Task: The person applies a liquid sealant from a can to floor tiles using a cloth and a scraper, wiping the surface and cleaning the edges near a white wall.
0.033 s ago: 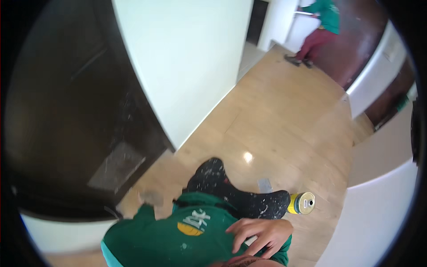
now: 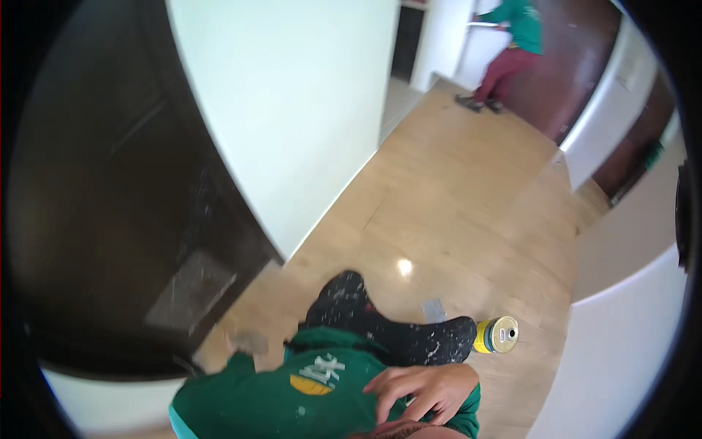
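My right hand [image 2: 433,388] is in front of my green shirt [image 2: 322,399], back of the hand upward and fingers bent toward the left. Between the fingers shows a small pale patch of something too hidden to name. Just beyond, my dark, white-spattered trousers [image 2: 417,340] show bent legs. A yellow and green can [image 2: 499,335] with a pale top and a dark round opening stands on the floor beside my right leg. My left hand does not show; only the green left sleeve [image 2: 219,388] is visible.
Wood floor [image 2: 453,219] stretches ahead. A dark door [image 2: 110,183] and a white wall [image 2: 285,110] stand left, a curved pale wall [image 2: 614,351] right. A flat greyish piece [image 2: 433,310] lies near the can. A person [image 2: 515,44] in green stands by a reddish-brown door [image 2: 574,66].
The view has tilted slightly, so the far person and doors sit a little more to the left and lower. My right hand stays by my chest; the can has not moved.
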The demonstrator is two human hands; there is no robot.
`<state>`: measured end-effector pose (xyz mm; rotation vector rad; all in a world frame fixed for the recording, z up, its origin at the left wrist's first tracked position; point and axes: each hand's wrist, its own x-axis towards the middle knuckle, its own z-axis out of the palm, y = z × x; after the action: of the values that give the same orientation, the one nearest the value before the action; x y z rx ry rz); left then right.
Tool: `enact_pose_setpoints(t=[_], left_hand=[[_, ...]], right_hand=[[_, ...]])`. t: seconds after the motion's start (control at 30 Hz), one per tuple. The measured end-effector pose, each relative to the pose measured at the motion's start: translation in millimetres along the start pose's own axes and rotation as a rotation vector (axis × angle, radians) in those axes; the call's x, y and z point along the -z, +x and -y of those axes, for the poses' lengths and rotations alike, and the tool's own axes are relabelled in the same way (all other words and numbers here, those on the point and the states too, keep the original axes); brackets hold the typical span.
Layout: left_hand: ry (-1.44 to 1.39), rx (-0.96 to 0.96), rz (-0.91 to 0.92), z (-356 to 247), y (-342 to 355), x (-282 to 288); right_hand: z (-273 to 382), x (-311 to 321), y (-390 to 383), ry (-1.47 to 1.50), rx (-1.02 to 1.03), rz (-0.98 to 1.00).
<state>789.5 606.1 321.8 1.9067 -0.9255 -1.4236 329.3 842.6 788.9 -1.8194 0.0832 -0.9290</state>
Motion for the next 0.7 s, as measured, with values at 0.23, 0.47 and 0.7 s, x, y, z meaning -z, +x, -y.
enact_pose_setpoints(t=[0.23,0.47,0.7], left_hand=[[0.212,0.020,0.120,-39,14,-48],[0.372,-0.074,0.313,-98,32,-119],[0.548,-0.178,0.474,-138,15,-168]], right_hand=[[5,-19,14,-0.044,0.241,-0.123],[36,-55,-21,-0.577,0.201,-1.136],[129,-29,0,-0.679,0.526,-1.041]])
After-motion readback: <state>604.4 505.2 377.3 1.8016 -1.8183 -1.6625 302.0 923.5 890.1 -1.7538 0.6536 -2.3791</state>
